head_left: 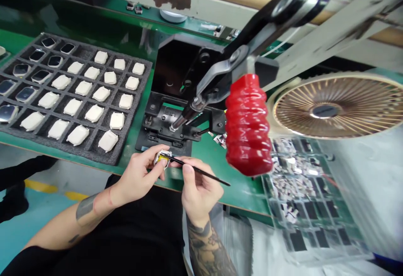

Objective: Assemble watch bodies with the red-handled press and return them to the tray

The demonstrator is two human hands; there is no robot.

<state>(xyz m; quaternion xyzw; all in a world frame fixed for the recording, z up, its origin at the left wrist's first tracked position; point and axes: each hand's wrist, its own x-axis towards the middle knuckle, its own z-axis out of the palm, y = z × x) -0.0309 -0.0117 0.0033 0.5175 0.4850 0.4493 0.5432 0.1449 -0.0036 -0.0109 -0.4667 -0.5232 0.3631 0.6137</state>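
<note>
Between the thumb and fingers of my left hand [140, 171] is a small white watch case [159, 154] with a yellow patch inside. My right hand [201, 187] grips a thin black stick-like tool, perhaps tweezers [206, 173], its far tip reaching into the case. Both hands are near the table's front edge, just in front of a black toggle press [171, 120]. The press's red ribbed handle [248, 127] stands up and to the right of my right hand. Exactly what the tool's tip touches is too small to make out.
A grey foam tray [116, 152] at left holds several white watch cases [73, 106] and several dark-screened ones [37, 54]. On the right are a fan [333, 110] and a clear compartment tray [277, 223] of small metal parts. A metal frame [204, 3] crosses the back.
</note>
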